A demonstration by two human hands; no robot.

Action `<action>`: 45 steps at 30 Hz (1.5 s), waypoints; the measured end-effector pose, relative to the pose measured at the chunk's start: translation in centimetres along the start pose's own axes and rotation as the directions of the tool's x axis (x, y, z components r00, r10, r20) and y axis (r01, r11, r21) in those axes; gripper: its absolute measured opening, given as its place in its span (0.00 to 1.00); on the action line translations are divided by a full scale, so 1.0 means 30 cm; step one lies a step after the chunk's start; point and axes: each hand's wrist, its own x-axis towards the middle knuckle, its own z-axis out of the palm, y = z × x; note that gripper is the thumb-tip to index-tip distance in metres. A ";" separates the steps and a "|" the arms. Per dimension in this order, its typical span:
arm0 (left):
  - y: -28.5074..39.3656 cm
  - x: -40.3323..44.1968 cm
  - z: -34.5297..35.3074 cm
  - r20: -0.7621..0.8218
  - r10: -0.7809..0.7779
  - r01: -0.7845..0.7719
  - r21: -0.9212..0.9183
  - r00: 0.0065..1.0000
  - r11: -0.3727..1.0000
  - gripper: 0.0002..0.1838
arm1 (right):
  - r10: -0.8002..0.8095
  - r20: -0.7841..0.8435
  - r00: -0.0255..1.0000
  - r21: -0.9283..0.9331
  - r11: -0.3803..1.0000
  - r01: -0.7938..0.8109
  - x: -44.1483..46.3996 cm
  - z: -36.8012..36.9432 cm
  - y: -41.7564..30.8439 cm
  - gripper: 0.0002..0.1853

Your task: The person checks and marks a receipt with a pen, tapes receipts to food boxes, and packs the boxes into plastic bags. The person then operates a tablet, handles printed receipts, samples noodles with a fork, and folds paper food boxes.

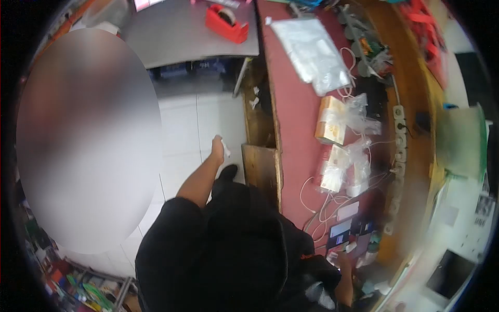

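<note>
My left hand (pixel 218 150) hangs over the tiled floor with its fingers closed on a small white item (pixel 226 150), perhaps crumpled paper or plastic. At the lower right, my right hand (pixel 345 261) is over the red counter (pixel 294 130), beside a dark device with a lit screen (pixel 340 234) and small white items. Its fingers are small and blurred, so their grip cannot be made out. Farther up the counter lie two plastic-wrapped bundles, one orange and white (pixel 331 120), the other red and white (pixel 332 169).
A clear plastic bag (pixel 312 52) lies on the counter's far part. White cables (pixel 323 208) and a power strip (pixel 399 140) run along it. A red tape dispenser (pixel 226 25) stands on a grey table (pixel 182 39). A large blurred area covers the left.
</note>
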 end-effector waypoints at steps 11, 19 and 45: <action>-0.086 0.340 0.454 0.072 -0.049 0.072 -0.349 0.996 0.934 0.23 | -0.014 -0.113 0.993 -0.118 0.993 0.001 -0.183 -0.071 -0.440 0.16; 0.074 0.277 0.726 0.302 0.579 -0.620 0.613 0.757 0.490 0.16 | -0.042 -0.392 0.919 0.039 0.997 0.062 -0.391 0.029 -0.751 0.29; -0.062 -1.453 0.581 0.974 0.065 -0.747 0.122 0.216 0.654 0.40 | 0.736 -0.501 0.456 0.862 0.380 0.335 0.076 0.060 -0.163 0.28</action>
